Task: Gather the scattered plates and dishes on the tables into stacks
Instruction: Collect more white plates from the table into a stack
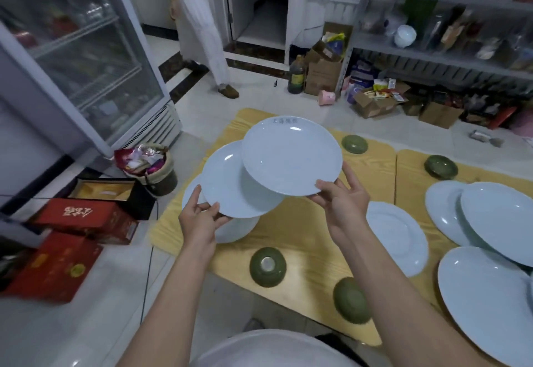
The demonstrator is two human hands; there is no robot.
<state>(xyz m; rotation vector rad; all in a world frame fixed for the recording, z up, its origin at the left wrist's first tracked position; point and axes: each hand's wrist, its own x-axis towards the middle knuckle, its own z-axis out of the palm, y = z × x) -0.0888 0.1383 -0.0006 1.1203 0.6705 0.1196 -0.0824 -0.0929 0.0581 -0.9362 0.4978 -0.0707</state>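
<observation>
The right hand (343, 199) pinches the near rim of a round pale blue glazed plate (291, 156), thumb on top and fingers curled beneath. It holds the plate roughly level above the left end of a yellow wood-grain table (302, 236). The left hand (199, 219) grips the near edge of a second pale blue plate (230, 184), fingers curled at its rim; this plate lies partly under the first. A third pale blue plate (239, 231) sits below both on the table and is mostly covered. Small olive-green ceramic bowls (267, 267) lie upside down around them. A single pale plate (398, 239) rests just right of the right wrist. Overlapping large pale plates (501, 222) lie on the adjoining table (409, 170), cut off by the right edge. On the tiled floor to the left, a woven basket (161, 176) is full of crumpled wrappers. An open black box with gold lining (106, 190) stands beside red cartons (83, 216). Farther back, an open brown cardboard box (375, 104) holds small packets. The contents of the glass-door fridge (86, 49) are blurred. A white rounded shape (274, 349) at the bottom edge is cut off and cannot be identified.
</observation>
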